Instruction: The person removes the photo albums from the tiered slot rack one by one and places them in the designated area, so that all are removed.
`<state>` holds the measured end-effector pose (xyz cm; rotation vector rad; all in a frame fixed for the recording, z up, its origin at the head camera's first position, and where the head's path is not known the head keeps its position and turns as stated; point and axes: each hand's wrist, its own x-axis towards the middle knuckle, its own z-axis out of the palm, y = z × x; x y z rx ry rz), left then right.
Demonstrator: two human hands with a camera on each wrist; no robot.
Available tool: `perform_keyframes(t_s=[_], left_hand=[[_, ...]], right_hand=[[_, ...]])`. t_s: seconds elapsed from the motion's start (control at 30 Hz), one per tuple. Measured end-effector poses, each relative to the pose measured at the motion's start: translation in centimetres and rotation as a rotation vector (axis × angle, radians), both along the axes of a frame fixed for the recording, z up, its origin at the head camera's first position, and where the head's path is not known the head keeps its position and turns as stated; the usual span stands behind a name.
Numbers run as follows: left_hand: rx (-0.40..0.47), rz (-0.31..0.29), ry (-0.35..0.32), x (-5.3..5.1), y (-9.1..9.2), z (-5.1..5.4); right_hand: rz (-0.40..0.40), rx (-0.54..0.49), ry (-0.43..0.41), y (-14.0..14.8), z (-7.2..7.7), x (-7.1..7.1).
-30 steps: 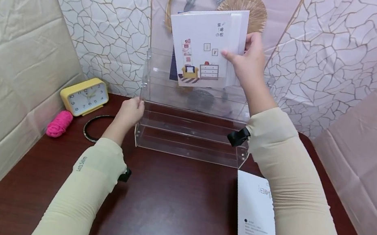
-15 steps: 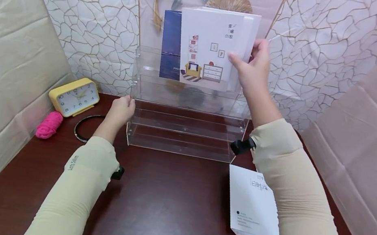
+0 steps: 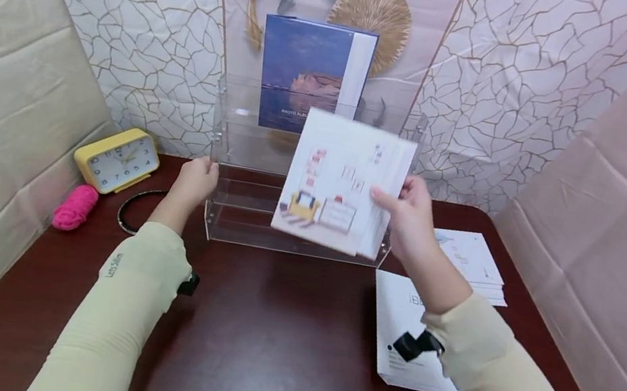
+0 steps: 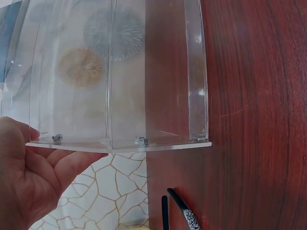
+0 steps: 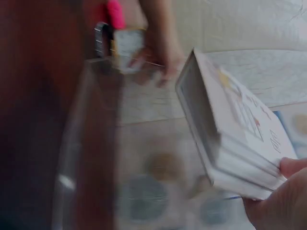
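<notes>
My right hand point(image 3: 415, 222) grips a thick white book point(image 3: 332, 174) by its right side, thumb on the cover. The cover has drawings of a yellow armchair and a chest of drawers. It hangs tilted in front of a clear acrylic rack point(image 3: 294, 242). In the right wrist view the book point(image 5: 247, 108) appears edge-on and slightly blurred. My left hand point(image 3: 196, 182) holds the rack's left side; in the left wrist view its fingers curl around the side panel point(image 4: 120, 145). A blue photo album point(image 3: 304, 61) stands upright on the rack's upper tier, its lower right corner hidden by the white book.
White books lie on the table at right: one close by point(image 3: 392, 317), partly under my right forearm, and a stack point(image 3: 472, 261) behind. A yellow alarm clock point(image 3: 119, 159), pink yarn point(image 3: 75, 207) and a black ring point(image 3: 129, 207) sit at left. Fabric-covered walls enclose the table.
My right hand has brought the white book down and away from the rack's upper tier, uncovering most of the blue photo album. My left hand keeps its hold on the rack.
</notes>
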<state>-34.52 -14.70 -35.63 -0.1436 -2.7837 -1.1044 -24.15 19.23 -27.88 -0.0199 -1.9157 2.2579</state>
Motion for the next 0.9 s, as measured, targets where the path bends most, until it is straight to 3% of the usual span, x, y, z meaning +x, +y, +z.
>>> perform_keyframes(t_s=[0.23,0.37,0.63,0.9], left_hand=[[0.008,-0.025,-0.034,-0.3,0.0,-0.2],[0.004,-0.027,-0.041,-0.3,-0.3,-0.1],[0.021,-0.020,-0.030,0.1,-0.4,0.0],[0.041,-0.008,-0.032,0.2,-0.2,-0.1]], right_hand=[[0.134,0.099,-0.319,0.8,-6.7,2.6],[0.158,0.124,-0.420,0.6,-9.3,3.2],[0.142,0.186,-0.477,0.3,-10.9,4.5],[0.193,0.221,-0.517,0.3,-12.8,5.7]])
